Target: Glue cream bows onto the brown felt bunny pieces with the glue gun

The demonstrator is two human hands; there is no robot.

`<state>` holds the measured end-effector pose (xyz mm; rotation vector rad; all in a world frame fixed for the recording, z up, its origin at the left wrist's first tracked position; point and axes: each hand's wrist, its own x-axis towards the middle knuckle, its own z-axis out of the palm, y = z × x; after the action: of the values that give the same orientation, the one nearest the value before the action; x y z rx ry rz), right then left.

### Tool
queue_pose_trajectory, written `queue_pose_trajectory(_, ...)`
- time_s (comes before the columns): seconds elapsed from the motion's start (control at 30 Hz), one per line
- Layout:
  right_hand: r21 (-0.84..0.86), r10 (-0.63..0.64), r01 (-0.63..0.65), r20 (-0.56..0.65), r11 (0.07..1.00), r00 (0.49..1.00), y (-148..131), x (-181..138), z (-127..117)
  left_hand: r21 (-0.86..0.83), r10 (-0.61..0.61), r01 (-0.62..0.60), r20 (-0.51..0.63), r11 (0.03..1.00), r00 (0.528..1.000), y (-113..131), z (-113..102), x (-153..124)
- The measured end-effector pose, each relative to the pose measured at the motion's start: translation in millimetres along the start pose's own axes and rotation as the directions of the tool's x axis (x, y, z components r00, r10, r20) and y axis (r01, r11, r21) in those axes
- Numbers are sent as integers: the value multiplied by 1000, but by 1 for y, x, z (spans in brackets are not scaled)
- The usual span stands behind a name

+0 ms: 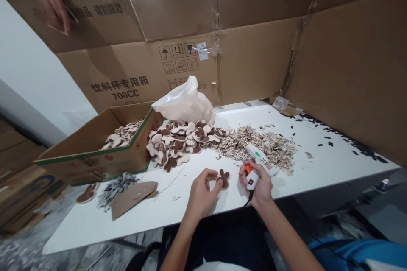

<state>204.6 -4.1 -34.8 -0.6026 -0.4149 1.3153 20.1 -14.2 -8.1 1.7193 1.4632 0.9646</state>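
Note:
Between the thumb and fingers of my left hand (203, 194) is a small brown bunny-shaped felt piece (224, 178), held just above the white table near its front edge. My right hand (261, 182) is wrapped around a white glue gun (253, 179) with an orange trigger and a black cord; its front end points up and away over the table. Beyond my hands lies a heap of brown and cream felt pieces (178, 143). Right of that heap spreads a pile of thin beige strips (270, 146), close to the glue gun.
An open cardboard box (92, 163) with more felt pieces stands left, a white plastic bag (187, 103) behind the heap. Cardboard walls (254, 59) surround the table. Brown cardboard scraps (135, 196) and dark shreds (116, 188) lie left; black bits (330, 143) right. Another person's hand (54, 10) rests on the wall.

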Motion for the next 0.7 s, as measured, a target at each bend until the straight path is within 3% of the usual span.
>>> queue_pose_trajectory(0.17,62,-14,15,-13,998,1000,-1,1,2,103,70,-71,9,992,997,27,-16,38)
queue_pose_trajectory(0.27,67,-17,19,-21,998,1000,-1,1,3,178,127,-147,117,973,985,41,-9,78)
queue_pose_trajectory(0.33,68,-20,21,-25,997,999,-1,2,3,199,141,-164,122,966,982,44,3,105)
queue_pose_trajectory(0.5,79,-11,13,-27,997,1000,-2,2,4,249,107,-137,130,959,986,35,37,145)
queue_pose_trajectory(0.7,73,-6,7,-18,997,1000,-3,2,4,169,63,-89,153,982,986,14,53,155)
